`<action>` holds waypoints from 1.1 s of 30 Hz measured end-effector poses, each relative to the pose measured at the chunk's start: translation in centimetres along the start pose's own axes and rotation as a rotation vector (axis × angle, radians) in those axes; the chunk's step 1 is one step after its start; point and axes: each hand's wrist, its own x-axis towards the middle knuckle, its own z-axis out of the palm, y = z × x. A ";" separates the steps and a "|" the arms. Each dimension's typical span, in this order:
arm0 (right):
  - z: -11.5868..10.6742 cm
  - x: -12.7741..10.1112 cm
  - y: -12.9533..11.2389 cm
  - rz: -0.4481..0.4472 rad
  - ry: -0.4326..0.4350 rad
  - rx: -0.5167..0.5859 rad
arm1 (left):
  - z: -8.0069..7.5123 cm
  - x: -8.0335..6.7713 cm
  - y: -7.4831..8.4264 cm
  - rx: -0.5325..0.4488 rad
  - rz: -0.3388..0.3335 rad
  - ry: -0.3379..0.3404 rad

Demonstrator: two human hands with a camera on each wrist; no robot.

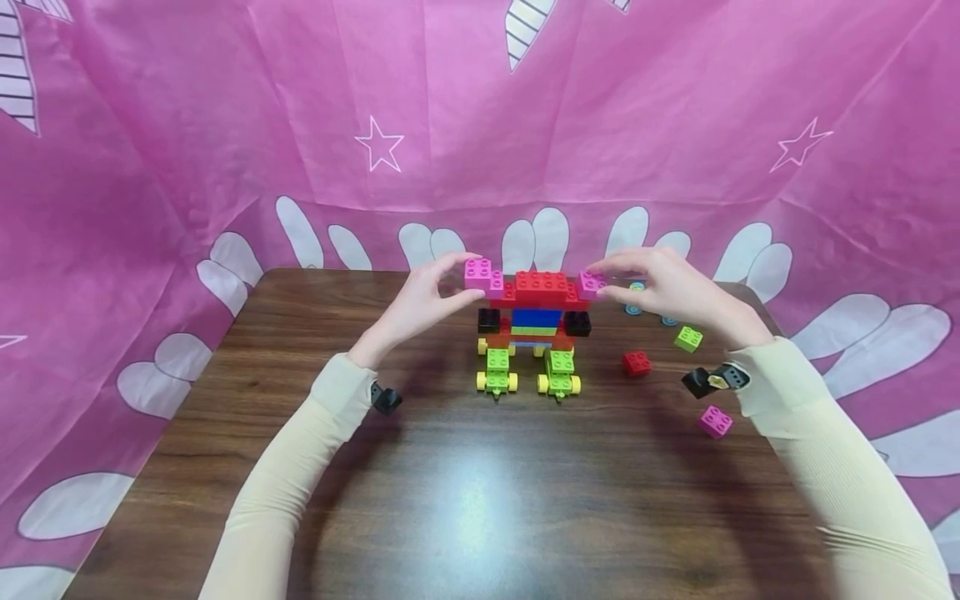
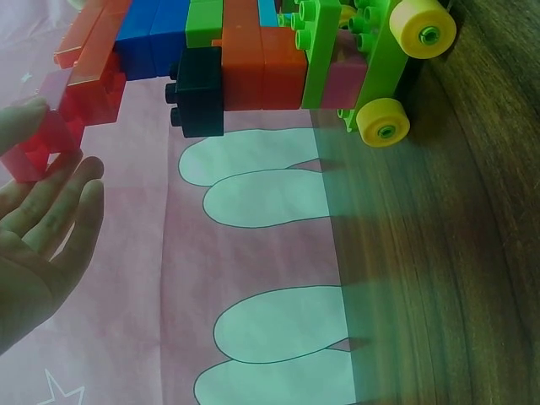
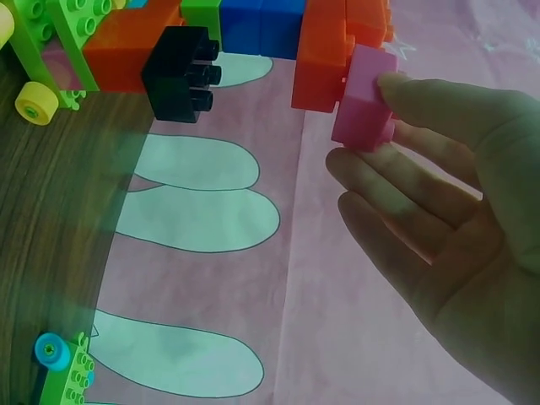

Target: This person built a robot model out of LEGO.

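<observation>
Behind right hand [image 1: 675,287], pink brick [image 1: 592,283] half-hidden.

Two bare hands, left hand [image 1: 423,300] and right hand [image 1: 667,287]; long cream ribbed-knit sleeves [image 1: 300,467] to wrists, small black wrist-camera units [image 1: 386,400] strapped at cuffs.

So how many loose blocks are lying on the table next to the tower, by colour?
Counting only the loose blocks to the right of the block tower in the head view:
Red block: 1
Green block: 1
Pink block: 1
Total: 3
The small blue bits behind the right hand are too hidden to count.
</observation>
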 end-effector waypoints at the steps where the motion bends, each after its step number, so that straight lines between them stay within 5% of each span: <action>1: 0.0 0.0 0.1 0.002 0.001 -0.002 | 0.0 0.0 0.0 0.000 0.001 0.001; 15: 0.4 -0.1 0.7 -0.043 0.038 -0.046 | 0.0 0.0 0.0 -0.003 -0.001 0.002; 33: -0.4 0.3 -0.3 -0.027 -0.063 -0.048 | 0.0 0.1 -0.1 0.010 0.020 0.002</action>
